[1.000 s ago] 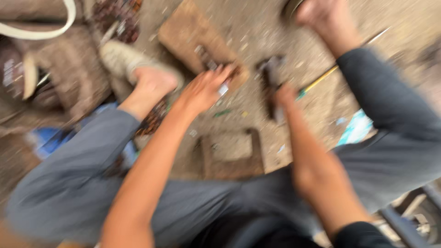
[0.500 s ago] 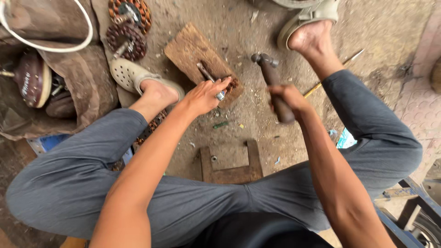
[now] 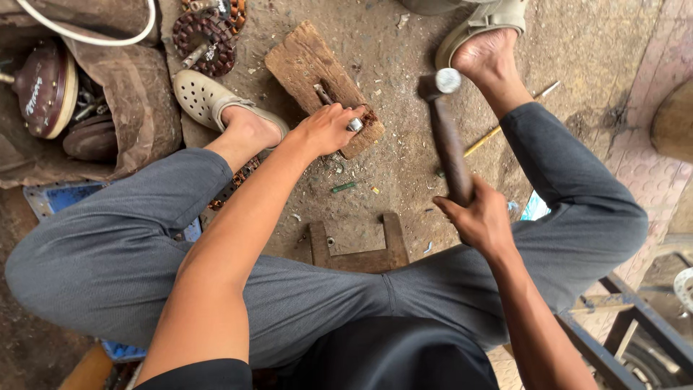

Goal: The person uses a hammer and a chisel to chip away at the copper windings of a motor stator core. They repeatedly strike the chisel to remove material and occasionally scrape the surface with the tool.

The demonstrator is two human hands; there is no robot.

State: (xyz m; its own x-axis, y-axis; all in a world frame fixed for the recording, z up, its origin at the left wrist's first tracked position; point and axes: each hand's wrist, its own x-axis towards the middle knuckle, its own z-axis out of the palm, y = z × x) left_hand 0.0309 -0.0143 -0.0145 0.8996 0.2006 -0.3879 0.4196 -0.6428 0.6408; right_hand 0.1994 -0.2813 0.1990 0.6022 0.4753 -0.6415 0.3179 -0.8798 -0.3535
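Note:
My left hand [image 3: 326, 128] rests on a worn wooden block [image 3: 312, 65] on the dirt floor and pinches a small silvery metal piece [image 3: 354, 124] at the block's near corner. A thin metal rod [image 3: 323, 94] lies on the block just beyond my fingers. My right hand [image 3: 480, 220] grips the wooden handle of a hammer [image 3: 446, 137], whose steel head [image 3: 439, 82] is raised to the right of the block. My legs in grey trousers spread to both sides.
A U-shaped wooden piece [image 3: 359, 249] lies between my knees. A rusty toothed motor part [image 3: 205, 34] sits behind my left sandal [image 3: 196, 92]. A sack with round maroon parts [image 3: 45, 85] is at far left. A thin yellow stick [image 3: 498, 130] lies near my right foot. A metal frame [image 3: 628, 328] stands at lower right.
The view has steadied from a blur. The hammer has swung up and away from the block, its head now higher and further right. My left hand stays on the block.

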